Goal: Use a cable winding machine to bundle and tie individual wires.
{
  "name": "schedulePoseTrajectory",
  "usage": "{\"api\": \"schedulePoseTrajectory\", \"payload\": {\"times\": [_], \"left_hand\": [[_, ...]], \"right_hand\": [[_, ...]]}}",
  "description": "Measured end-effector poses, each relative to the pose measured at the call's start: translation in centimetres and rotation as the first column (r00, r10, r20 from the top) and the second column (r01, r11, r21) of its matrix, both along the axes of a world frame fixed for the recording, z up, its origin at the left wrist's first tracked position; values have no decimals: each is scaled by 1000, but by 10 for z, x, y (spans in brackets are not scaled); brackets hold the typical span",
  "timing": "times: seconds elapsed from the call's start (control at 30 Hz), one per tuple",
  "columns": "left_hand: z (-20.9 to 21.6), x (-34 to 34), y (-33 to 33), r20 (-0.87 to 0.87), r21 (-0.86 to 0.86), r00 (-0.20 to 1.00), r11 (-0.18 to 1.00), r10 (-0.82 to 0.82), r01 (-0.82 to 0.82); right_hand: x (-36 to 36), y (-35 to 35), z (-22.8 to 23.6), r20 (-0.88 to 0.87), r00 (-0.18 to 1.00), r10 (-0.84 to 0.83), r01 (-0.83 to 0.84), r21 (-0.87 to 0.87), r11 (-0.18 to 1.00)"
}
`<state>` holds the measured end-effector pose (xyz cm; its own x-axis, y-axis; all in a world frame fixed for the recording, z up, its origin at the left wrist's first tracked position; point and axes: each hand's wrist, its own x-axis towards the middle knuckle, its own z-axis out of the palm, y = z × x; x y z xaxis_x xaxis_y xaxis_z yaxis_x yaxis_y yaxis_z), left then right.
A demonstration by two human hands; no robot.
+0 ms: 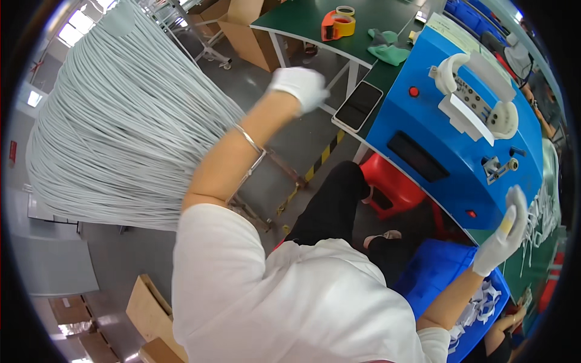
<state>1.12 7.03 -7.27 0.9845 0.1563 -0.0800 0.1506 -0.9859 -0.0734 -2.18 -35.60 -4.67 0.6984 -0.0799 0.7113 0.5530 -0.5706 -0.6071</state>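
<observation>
My left hand [299,88], in a white glove, is raised over the floor between the hanging bundle of grey-white cables [133,133] and the blue machine [387,115]. Motion smears its fingers, so I cannot make out whether anything is in them. Beside the machine's near right corner, my gloved right hand [502,236] has its fingers stretched upward, with nothing visible in it. A yellowish patch marks one of its fingers. On the machine's top are white curved guides [466,118], a small metal lever fitting [499,169] and a red button [414,91].
A phone [358,106] lies at the green table's edge. Farther back are orange and yellow tape rolls [339,25] and a green cloth [389,48]. A blue bin [436,266] with white scraps stands below my right arm, near a red stool [393,187]. Cut cables [541,218] hang at right.
</observation>
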Motion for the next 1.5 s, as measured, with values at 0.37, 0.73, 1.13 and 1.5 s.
{"api": "schedulePoseTrajectory", "payload": {"times": [0.37,0.73,1.13,1.5], "left_hand": [[16,-32,86,-189,469,926,858,328,-208],[-14,-50,-94,82,-947,888,244,-453,211],[-21,-26,-145,163,-954,777,103,-608,281],[72,44,-122,826,-560,540,340,160,756]], "right_hand": [[-33,23,-63,-429,854,293,-286,83,955],[-64,80,-79,-563,608,559,-529,238,815],[-18,109,-26,-391,713,582,-435,403,805],[-4,127,-15,-476,631,613,-204,660,723]]}}
